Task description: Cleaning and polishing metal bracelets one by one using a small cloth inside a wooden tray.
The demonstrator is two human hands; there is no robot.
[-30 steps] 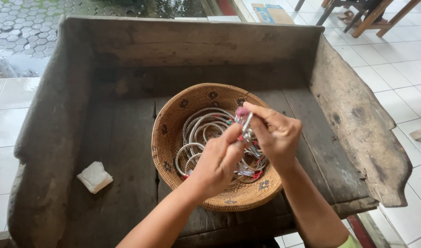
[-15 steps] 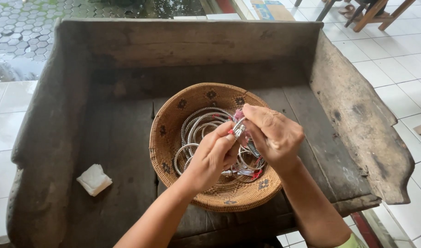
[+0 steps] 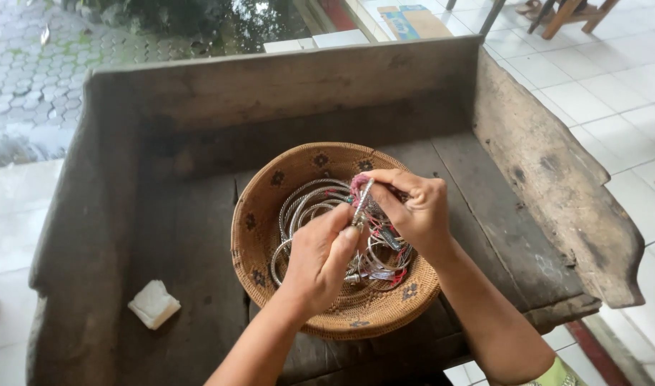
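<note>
The old grey wooden bench with high sides (image 3: 199, 236) lies under the grip. On it, directly below the grip, stands the round brown woven basket (image 3: 259, 221), full of thin silver metal bangles (image 3: 309, 204). Above the basket the right hand (image 3: 413, 211) and the left hand (image 3: 320, 261) pinch together one small silver piece with pink thread (image 3: 361, 200). Far left of the grip lies a small white folded tissue (image 3: 154, 304).
</note>
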